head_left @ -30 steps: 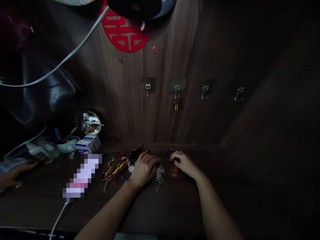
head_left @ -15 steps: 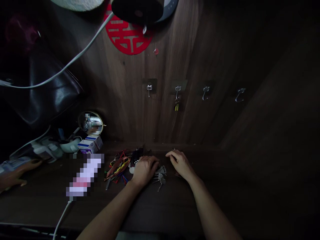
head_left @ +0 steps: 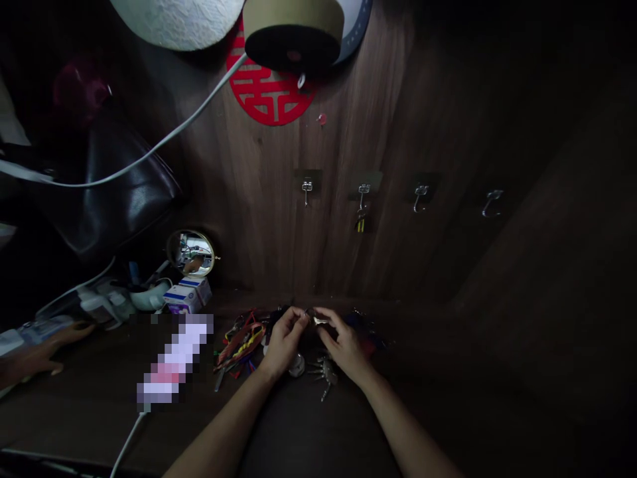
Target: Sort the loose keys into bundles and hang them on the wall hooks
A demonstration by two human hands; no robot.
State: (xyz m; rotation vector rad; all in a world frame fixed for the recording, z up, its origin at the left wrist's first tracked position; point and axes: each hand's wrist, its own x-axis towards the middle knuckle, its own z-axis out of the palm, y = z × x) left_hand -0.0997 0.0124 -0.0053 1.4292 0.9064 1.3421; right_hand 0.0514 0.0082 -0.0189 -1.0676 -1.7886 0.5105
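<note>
Both hands meet over the dark wooden shelf, fingers pinched together. My left hand (head_left: pixel 283 342) grips a key ring (head_left: pixel 309 312). A shiny key (head_left: pixel 319 321) on it lies against the fingers of my right hand (head_left: pixel 346 342), which is closed on it. Below them a bunch of silver keys (head_left: pixel 326 372) rests on the shelf, beside a round metal disc (head_left: pixel 297 364). Left of my left hand lies a tangle of keys and colourful lanyards (head_left: pixel 243 342). Dark items (head_left: pixel 368 328), hard to make out, lie behind my right hand.
Several metal hooks line the wooden back panel; a yellow-and-black tag (head_left: pixel 361 224) hangs from one hook (head_left: pixel 364 189). At left are a round mirror (head_left: pixel 192 254), small boxes (head_left: pixel 188 294), bottles (head_left: pixel 97 307), a blurred-out phone with a cable (head_left: pixel 132 435), and another person's hand (head_left: pixel 47 355).
My hands have come together, pinching the key ring and key between them. The silver keys and round disc show more fully. The view has shifted slightly.
</note>
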